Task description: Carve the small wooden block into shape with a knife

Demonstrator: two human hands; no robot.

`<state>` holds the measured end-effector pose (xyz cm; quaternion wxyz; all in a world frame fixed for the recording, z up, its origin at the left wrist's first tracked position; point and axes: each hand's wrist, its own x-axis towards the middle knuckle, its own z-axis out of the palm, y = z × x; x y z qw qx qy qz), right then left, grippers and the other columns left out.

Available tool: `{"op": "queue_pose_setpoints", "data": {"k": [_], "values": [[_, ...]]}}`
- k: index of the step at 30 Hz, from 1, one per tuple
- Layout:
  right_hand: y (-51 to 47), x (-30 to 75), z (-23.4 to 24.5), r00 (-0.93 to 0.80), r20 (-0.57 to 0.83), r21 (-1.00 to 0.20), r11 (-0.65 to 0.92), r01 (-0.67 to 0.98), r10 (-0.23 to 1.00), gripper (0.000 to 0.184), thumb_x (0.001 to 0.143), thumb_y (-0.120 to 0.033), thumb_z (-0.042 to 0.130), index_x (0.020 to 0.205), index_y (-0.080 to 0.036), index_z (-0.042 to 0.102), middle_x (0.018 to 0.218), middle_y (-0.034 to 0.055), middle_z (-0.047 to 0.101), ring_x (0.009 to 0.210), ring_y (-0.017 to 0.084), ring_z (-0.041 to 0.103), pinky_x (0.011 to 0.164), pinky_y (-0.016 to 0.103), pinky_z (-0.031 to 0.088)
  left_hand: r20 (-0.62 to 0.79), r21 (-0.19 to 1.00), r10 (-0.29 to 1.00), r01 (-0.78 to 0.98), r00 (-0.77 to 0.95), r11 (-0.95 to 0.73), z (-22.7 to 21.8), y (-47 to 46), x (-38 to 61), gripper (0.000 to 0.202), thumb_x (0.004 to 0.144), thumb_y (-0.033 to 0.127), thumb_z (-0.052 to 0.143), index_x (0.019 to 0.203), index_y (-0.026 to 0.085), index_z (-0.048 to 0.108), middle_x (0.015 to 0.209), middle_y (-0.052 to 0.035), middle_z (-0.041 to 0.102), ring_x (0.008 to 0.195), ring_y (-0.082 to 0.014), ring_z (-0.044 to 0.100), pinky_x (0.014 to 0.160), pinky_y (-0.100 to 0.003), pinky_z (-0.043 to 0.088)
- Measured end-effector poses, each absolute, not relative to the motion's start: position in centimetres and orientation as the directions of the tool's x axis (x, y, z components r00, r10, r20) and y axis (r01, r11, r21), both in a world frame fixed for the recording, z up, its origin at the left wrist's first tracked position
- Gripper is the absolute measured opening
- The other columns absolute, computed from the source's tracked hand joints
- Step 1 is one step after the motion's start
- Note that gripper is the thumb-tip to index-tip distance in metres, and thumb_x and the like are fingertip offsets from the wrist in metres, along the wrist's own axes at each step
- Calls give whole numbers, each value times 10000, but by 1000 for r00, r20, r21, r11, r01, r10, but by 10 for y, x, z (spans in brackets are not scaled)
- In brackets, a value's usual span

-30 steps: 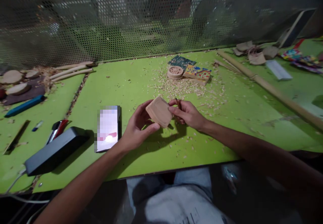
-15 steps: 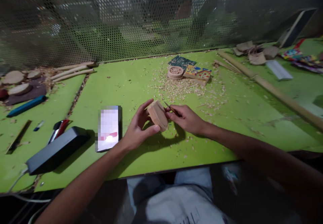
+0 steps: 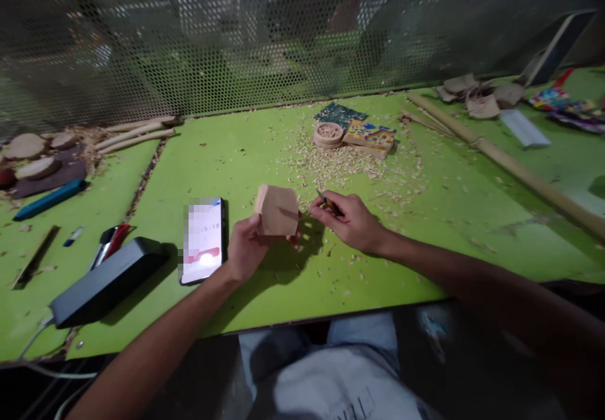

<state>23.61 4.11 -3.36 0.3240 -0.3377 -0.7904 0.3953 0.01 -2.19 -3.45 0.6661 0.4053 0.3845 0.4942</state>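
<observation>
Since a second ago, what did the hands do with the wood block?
The left hand turned the wooden block and carried it a little left, toward the phone. The right hand came off the block, still pinching the thin tool. The phone, shavings and round wooden piece stayed put.

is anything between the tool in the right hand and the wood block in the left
Nothing visible. The left hand holds the wood block just left of the right hand and its small tool; only an open gap separates them.
</observation>
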Motion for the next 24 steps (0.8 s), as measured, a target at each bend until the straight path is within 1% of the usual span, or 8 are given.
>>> {"op": "queue_pose_setpoints", "data": {"k": [3, 6, 10, 15, 17, 20, 22, 24], "values": [[41, 236, -33, -570, 247, -838, 468, 280, 784, 312, 1035, -492, 586, 958, -196, 650, 657, -59, 524, 555, 92, 433, 578, 271, 304, -77, 931, 968, -329, 239, 155, -31, -23, 3, 859, 769, 681, 739, 1492, 264, 538, 1158, -133, 720, 738, -212, 648, 552, -353, 547], [40, 236, -32, -574, 261, -829, 485, 278, 776, 316, 1045, -483, 566, 956, -192, 652, 641, -64, 502, 557, 92, 423, 581, 270, 299, -1, 965, 974, -255, 228, 61, -32, -25, 4, 842, 783, 560, 809, 1528, 323, 497, 1241, -121, 689, 710, -155, 575, 536, -307, 506], [40, 236, -31, -574, 267, -829, 488, 272, 774, 320, 1043, -488, 564, 946, -197, 652, 648, -59, 505, 574, 99, 436, 588, 271, 306, -17, 994, 979, -100, 205, 38, -36, -29, 5, 682, 841, 430, 822, 1459, 325, 555, 1275, -127, 675, 784, -175, 579, 556, -306, 522], [40, 237, -31, -572, 259, -833, 480, 276, 778, 296, 1036, -477, 580, 954, -202, 657, 653, -55, 512, 571, 104, 431, 585, 278, 295, -73, 991, 969, -92, 235, 97, -32, -30, 8, 598, 851, 440, 820, 1377, 288, 578, 1292, -136, 667, 781, -188, 620, 646, -386, 588], [40, 237, -31, -575, 264, -830, 486, 274, 775, 297, 1038, -474, 576, 947, -203, 656, 649, -56, 510, 565, 103, 429, 586, 278, 294, -68, 990, 956, -99, 286, 100, -31, -30, 7, 621, 848, 426, 827, 1395, 316, 555, 1293, -129, 667, 800, -195, 633, 649, -375, 580], [40, 237, -32, -577, 261, -830, 485, 276, 774, 304, 1040, -481, 568, 942, -205, 650, 658, -49, 531, 576, 107, 441, 590, 279, 298, -80, 986, 936, -109, 342, 124, -33, -28, 3, 734, 802, 431, 866, 1445, 383, 517, 1278, -116, 662, 883, -226, 633, 620, -333, 559], [40, 237, -33, -578, 256, -827, 486, 284, 775, 309, 1042, -486, 563, 945, -205, 648, 668, -44, 544, 578, 108, 445, 590, 280, 296, -97, 978, 920, -138, 379, 160, -36, -28, 1, 816, 765, 485, 879, 1485, 402, 503, 1269, -119, 645, 903, -239, 622, 600, -323, 548], [41, 236, -33, -584, 253, -822, 490, 292, 772, 310, 1046, -488, 559, 952, -205, 645, 675, -45, 548, 571, 104, 441, 588, 281, 296, -115, 964, 901, -171, 418, 202, -38, -27, -1, 864, 737, 557, 872, 1504, 390, 511, 1260, -126, 627, 878, -235, 606, 582, -322, 531]]}}
